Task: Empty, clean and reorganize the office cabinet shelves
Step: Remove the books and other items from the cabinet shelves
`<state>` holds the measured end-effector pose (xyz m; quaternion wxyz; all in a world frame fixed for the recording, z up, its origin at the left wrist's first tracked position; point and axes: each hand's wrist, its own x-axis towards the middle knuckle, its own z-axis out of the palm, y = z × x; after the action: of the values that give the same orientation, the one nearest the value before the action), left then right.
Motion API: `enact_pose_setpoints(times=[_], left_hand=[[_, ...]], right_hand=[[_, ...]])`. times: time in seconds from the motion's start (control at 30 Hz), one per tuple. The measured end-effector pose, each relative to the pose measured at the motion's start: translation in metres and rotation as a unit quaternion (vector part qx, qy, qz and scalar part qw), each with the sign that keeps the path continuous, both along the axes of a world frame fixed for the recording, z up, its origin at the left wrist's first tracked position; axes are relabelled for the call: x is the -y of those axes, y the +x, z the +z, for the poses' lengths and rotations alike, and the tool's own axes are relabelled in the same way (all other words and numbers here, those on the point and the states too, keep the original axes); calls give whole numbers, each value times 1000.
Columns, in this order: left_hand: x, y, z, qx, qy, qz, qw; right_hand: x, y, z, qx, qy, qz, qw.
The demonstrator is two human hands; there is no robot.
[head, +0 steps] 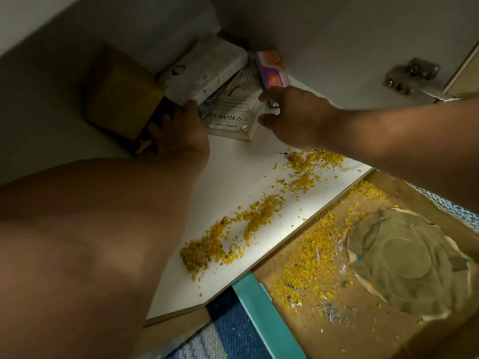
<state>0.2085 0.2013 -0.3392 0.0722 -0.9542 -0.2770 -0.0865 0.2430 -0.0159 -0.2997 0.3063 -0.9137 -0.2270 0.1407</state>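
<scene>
Our right hand (pixel 293 112) reaches deep into the cabinet, thumb and fingers spread apart around the near right corner of the book (pixel 230 112), not yet clamped on it. Our left hand (pixel 181 128) lies at the book's left edge, its fingers turned away into shadow, so we cannot tell whether they curl on anything.

To lift well, we judge we should close both hands on opposite edges of the book and draw it straight out, keeping it level above the yellow crumbs (pixel 259 211) strewn over the white shelf (pixel 233 164).

The book lies flat between our hands. A white box (pixel 204 68) touches its far side, a purple packet (pixel 272 71) sits just beyond our right fingers, and a dark yellow box (pixel 119 92) stands left of our left hand.
</scene>
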Motion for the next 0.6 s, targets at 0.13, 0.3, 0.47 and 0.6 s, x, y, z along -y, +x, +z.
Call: enact_pose_setpoints(times=[0.13,0.3,0.47,0.6], left_hand=[[11,-2,11,73,-17,23,997],[67,6,31,207,-104,61,971],[79,9,38,332,-195,-55,921],[87,1,42,430,-176,-109,879]], right_hand=[[6,-1,5,-46,51,-41,997],[-2,1,11,-113,150,-86,978],[-6,0,17,-349,339,-137,863],[-8,7,29,-402,397,-147,812]])
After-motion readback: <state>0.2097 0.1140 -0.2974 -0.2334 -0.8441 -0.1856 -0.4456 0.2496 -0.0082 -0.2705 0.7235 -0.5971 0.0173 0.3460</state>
